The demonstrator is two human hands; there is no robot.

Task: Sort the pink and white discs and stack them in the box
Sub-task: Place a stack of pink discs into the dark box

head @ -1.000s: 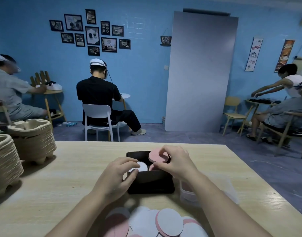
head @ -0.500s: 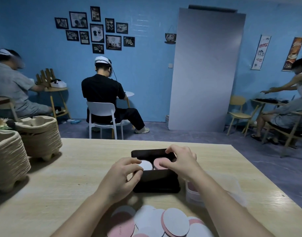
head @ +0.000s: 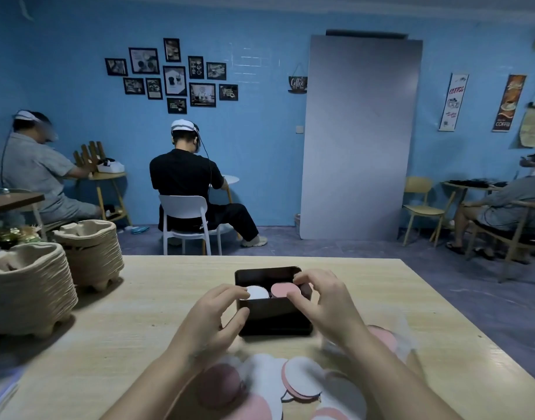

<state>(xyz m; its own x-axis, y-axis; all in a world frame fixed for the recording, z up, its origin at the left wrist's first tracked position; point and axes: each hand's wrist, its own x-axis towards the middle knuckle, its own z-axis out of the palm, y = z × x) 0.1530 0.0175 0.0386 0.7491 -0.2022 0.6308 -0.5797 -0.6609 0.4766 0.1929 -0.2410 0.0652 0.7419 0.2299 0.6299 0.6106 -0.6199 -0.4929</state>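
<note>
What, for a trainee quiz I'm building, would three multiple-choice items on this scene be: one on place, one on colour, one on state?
1. Where does the white disc lie relative to the pink disc in the box?
A. Right of it
B. Left of it
C. Underneath it

2. What colour is the box?
A. White
B. Blue
C. Black

3. How does the box stand?
A. Upright, open on top
B. Shut with a lid
C. Tipped on its side

Answers: 1 B, the white disc sits left of the pink one; 2 C, its walls are black; 3 A, both discs show through the open top.
</note>
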